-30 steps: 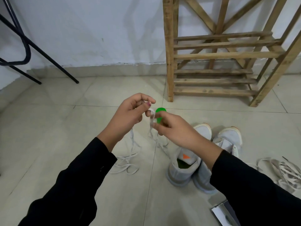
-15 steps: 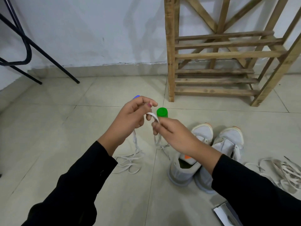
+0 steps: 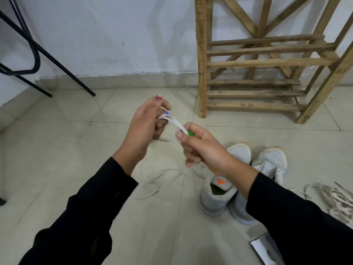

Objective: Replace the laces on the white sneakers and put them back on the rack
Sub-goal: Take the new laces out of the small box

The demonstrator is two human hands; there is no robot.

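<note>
The left hand [image 3: 145,129] and right hand [image 3: 202,148] each pinch a flat white lace [image 3: 175,122], fingers curled round it. The white sneakers [image 3: 238,180] sit on the floor, seemingly laceless, near the slatted wooden rack [image 3: 254,64]. Threading and shelving look undone.

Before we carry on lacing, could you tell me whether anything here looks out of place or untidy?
Nothing looks damaged. The white sneakers stand, apparently unlaced, on the floor, not on the wooden rack, and a loose tangle of laces lies to their right. The left hand and right hand hold a lace trailing to the floor.
</note>
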